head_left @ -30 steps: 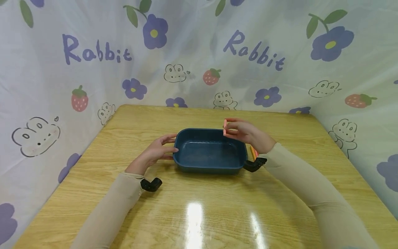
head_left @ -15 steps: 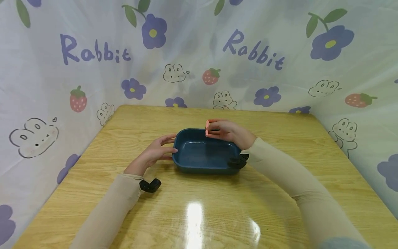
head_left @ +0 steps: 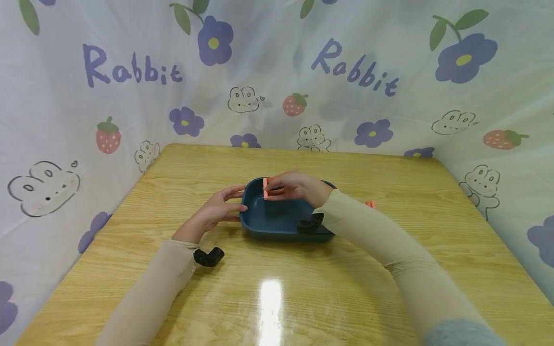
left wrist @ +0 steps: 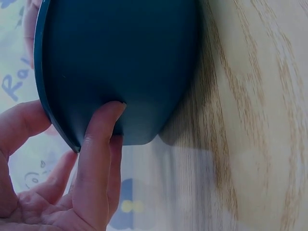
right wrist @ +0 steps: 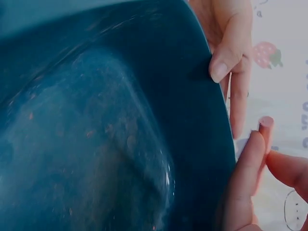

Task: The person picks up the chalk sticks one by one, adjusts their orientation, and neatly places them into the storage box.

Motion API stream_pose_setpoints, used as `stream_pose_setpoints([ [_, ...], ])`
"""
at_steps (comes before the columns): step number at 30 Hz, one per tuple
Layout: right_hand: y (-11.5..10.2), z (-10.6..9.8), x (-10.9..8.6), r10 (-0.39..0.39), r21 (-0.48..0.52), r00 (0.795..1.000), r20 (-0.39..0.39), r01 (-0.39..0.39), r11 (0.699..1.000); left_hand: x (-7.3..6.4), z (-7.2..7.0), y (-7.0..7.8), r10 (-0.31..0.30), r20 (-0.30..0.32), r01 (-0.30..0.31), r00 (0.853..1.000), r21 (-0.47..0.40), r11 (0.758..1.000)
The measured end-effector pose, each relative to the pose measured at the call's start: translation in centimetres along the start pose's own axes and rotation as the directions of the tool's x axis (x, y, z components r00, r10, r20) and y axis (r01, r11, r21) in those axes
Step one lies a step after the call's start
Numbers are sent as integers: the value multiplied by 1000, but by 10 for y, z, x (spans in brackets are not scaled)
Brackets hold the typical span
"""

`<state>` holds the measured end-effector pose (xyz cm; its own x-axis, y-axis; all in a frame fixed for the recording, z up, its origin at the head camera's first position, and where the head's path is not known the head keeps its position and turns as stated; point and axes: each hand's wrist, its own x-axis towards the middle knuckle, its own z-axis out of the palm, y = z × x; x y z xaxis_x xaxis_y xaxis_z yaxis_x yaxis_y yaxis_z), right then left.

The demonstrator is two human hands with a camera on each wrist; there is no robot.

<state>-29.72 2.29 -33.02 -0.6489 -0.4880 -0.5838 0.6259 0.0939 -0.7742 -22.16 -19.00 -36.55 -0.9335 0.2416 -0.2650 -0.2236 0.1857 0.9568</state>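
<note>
A dark blue rectangular plastic bin (head_left: 277, 236) with rounded corners stands on the table. My left hand (head_left: 215, 210) holds its left end, the thumb lapping over the rim and the fingers against the outside. In the left wrist view the bin's outer wall (left wrist: 120, 53) fills the space beyond those fingers. Over the bin's left half, my right hand (head_left: 299, 186) pinches a pink stick of chalk (head_left: 265, 189) upright between thumb and fingertips. The round end of the chalk (right wrist: 266, 122) shows in the right wrist view, beside the rim. My right hand and sleeve hide part of the bin's inside.
More pink chalk (head_left: 370, 204) lies on the wooden table (head_left: 207, 298) to the right of the bin, partly behind the right sleeve. A white cloth (head_left: 268, 57) printed with rabbits and flowers hangs behind and along the sides.
My right hand has carried the chalk leftward from the bin's back right corner to its left half. My left hand stays at the bin's left end.
</note>
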Motion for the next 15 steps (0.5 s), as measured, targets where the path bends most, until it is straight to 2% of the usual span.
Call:
stream_pose_setpoints([
  [3, 0, 6, 6, 46, -5, 999, 17, -46, 999, -1, -2, -1, 4, 6, -4, 1000, 1, 1000],
  [9, 0, 14, 16, 102, 9, 995, 3, -102, 995, 0, -2, -2, 18, 20, -18, 1000, -7, 1000],
  [15, 2, 19, 26, 146, -52, 989, 18, -144, 988, 2, -1, -1, 17, 26, -17, 1000, -18, 1000],
])
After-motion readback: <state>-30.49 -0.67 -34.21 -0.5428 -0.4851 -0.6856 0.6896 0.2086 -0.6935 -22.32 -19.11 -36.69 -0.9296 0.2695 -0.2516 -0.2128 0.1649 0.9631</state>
